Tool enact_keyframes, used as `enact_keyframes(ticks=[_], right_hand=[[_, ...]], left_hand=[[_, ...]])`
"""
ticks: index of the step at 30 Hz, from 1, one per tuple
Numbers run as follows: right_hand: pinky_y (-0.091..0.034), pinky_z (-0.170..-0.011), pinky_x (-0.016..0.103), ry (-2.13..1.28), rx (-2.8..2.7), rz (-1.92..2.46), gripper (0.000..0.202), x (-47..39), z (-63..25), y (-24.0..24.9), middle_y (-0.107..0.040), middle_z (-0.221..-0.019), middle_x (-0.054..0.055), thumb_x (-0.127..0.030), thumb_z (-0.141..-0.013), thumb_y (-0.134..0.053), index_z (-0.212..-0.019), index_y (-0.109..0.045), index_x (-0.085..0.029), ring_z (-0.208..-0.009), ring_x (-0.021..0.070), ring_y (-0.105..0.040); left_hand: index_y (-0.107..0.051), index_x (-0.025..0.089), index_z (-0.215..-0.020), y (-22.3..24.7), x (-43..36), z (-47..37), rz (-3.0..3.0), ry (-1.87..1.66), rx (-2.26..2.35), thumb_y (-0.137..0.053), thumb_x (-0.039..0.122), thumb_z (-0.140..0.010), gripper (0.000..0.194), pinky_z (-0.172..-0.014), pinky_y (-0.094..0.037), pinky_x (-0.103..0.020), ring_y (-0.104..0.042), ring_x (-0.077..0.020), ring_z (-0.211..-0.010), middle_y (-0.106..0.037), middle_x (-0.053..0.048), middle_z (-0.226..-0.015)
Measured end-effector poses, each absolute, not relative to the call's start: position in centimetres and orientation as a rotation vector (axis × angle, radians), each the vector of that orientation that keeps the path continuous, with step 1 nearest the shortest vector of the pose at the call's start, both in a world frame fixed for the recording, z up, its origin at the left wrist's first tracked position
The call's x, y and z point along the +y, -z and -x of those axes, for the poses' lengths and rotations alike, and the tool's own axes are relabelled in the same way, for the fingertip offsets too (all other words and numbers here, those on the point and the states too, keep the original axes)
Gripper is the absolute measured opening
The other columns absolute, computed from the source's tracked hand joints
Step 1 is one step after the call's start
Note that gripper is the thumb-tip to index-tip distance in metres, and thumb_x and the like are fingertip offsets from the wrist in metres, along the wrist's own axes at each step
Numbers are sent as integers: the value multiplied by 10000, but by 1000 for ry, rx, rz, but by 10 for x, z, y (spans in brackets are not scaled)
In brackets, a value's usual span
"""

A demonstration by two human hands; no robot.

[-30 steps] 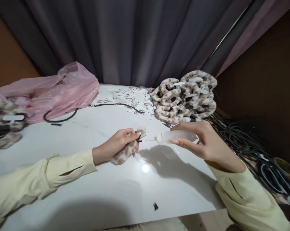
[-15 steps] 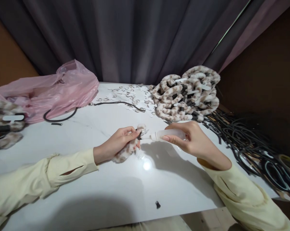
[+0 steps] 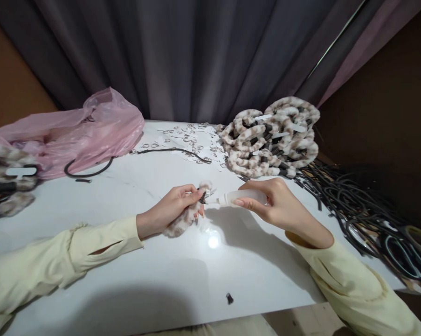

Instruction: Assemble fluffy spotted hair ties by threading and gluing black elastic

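Note:
Over the middle of the white table [image 3: 133,261], my left hand [image 3: 175,205] is closed on a furry white-and-brown loop [image 3: 182,224]. Its thumb presses near a dark part at the loop's upper end, where a small white piece sticks out. My right hand [image 3: 276,200] grips a translucent white squeeze bottle [image 3: 247,197] lying level, with its nozzle pointing left. The nozzle tip meets the dark part by my left thumb; whether anything flows from it is too small to tell. My fingers hide most of the loop.
A pile of furry loops [image 3: 273,135] with white tags stands at the back right, beside many black cords [image 3: 339,200]. Small metal rings [image 3: 192,135] lie scattered behind my hands. At left are a pink plastic bag [image 3: 105,126] and more furry loops [image 3: 14,205]. A black scrap [image 3: 229,298] lies in front.
The squeeze bottle has shifted slightly left, its nozzle now closer against the dark part of the furry loop. My left hand has hardly moved.

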State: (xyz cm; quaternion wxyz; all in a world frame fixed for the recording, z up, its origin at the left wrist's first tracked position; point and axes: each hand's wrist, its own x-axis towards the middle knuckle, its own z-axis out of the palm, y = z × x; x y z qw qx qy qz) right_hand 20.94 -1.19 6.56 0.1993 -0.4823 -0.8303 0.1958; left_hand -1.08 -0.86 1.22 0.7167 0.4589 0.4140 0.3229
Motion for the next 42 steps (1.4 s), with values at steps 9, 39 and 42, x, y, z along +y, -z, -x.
enact_keyframes(ticks=[9, 39, 42], right_hand=[[-279, -481, 241, -535, -2329, 1363, 510, -11, -210, -64, -569, -541, 32, -591, -808, -484, -730, -681, -127, -470, 107, -428], [-291, -481, 241, -492, -2328, 1345, 544, -13, -209, -62, -549, -520, 30, -613, -819, -453, -707, -672, -127, -457, 106, -420], [-287, -481, 243, -491, -2322, 1351, 536, -13, -209, -63, -546, -519, 29, -610, -817, -459, -712, -672, -130, -460, 110, -421]], left_hand=[[-435, 165, -684, -11, -8, 10, -1022, -720, 917, -581, 372, -809, 283, -379, -344, -153, -499, -69, -414, -603, 2, -555], [-439, 167, -689, -10, -7, 10, -1027, -713, 915, -568, 384, -819, 284, -377, -334, -156, -479, -60, -402, -607, -2, -566], [-446, 164, -695, -10, -7, 11, -1032, -716, 918, -568, 383, -819, 280, -387, -346, -160, -495, -69, -422, -601, -3, -562]])
